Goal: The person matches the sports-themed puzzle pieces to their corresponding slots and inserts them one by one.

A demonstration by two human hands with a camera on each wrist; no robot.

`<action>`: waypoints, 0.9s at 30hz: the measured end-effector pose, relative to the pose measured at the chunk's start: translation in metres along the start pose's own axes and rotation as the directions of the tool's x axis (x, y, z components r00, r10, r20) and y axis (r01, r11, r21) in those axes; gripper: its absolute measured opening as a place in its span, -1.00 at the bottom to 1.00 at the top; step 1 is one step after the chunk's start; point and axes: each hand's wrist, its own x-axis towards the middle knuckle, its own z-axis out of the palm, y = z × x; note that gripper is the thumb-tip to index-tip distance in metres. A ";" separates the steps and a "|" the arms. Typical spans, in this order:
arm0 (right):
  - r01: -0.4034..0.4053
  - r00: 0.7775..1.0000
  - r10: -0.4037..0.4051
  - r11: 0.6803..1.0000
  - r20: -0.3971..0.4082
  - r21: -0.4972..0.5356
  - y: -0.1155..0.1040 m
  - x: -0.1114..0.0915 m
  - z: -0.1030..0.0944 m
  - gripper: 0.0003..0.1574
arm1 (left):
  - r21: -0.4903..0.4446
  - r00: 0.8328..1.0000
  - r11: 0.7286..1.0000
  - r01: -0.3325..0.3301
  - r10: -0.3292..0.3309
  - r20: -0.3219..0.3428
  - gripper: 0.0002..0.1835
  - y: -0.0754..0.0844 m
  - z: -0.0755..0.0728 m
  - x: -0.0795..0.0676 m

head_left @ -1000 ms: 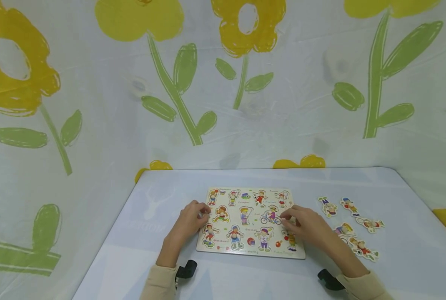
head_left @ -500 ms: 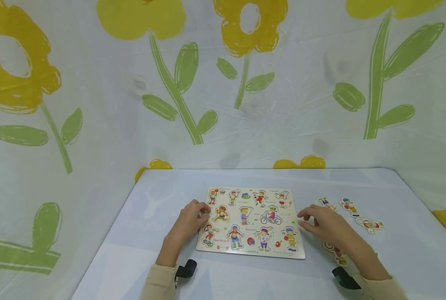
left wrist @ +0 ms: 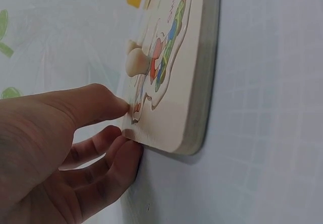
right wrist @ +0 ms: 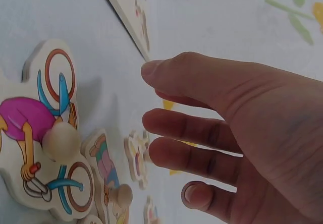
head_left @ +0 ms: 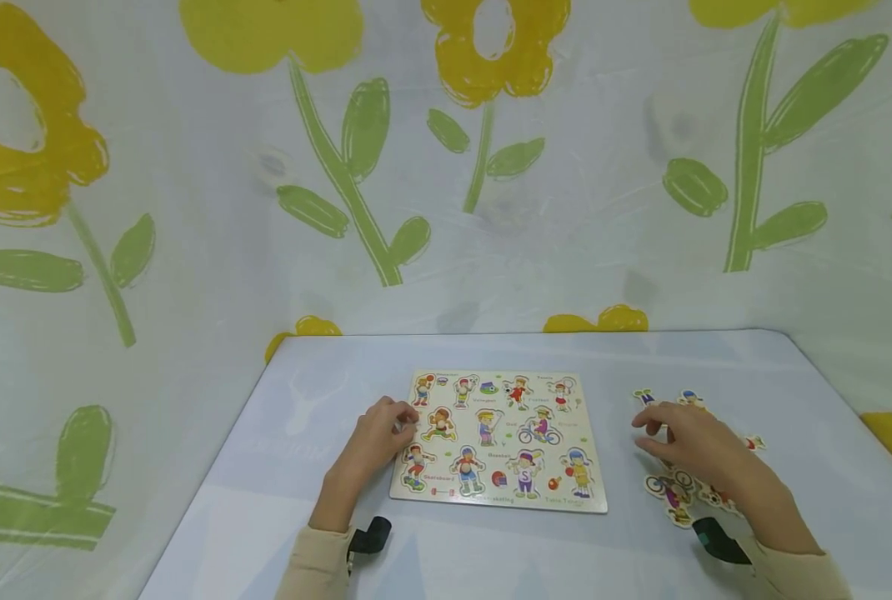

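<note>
Along the near side of the pale blue-white cloth-covered desk [head_left: 243, 517], we record two beige fabric sleeves [head_left: 314, 562], each with a black wrist camera [head_left: 371, 536].

Item: flat wooden cyclist piece in purple, round pale knob [right wrist: 35, 118]; loose on the desk beneath the right hand [head_left: 689, 442], further knobbed pieces beside it.

Item: right hand. A second ago we had it over the board's right edge; now it hovers among the loose pieces. Grip released: fingers loosely bent, nothing between them.

Item: left hand [head_left: 384, 433], unmoved. Grip pinching the board's left edge, thumb on top.

Item: rectangular cream wooden puzzle board [head_left: 554, 462], flat, left of the loose pieces. The blue-capped figure in yellow [head_left: 579, 473], lately covered, shows whole; whether a piece fills its outline we cannot tell.

Standing of the work, in our judgement: between two pieces, the board steadied.

Item: blue-capped loose piece [head_left: 690, 397], farther off, partly hidden.

Item: white cloth backdrop, yellow flowers, green leaves [head_left: 566, 242].
</note>
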 end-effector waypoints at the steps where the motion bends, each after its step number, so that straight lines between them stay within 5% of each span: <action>1: -0.010 1.000 0.010 1.000 0.009 -0.001 0.001 0.000 0.000 -0.72 | 0.001 1.000 1.000 0.004 -0.004 0.001 -0.90 0.000 0.000 0.000; 27: -0.088 0.986 0.080 0.995 0.149 0.049 0.024 -0.012 -0.015 -0.66 | -0.009 1.000 1.000 -0.003 0.003 0.002 -0.91 -0.001 -0.001 0.000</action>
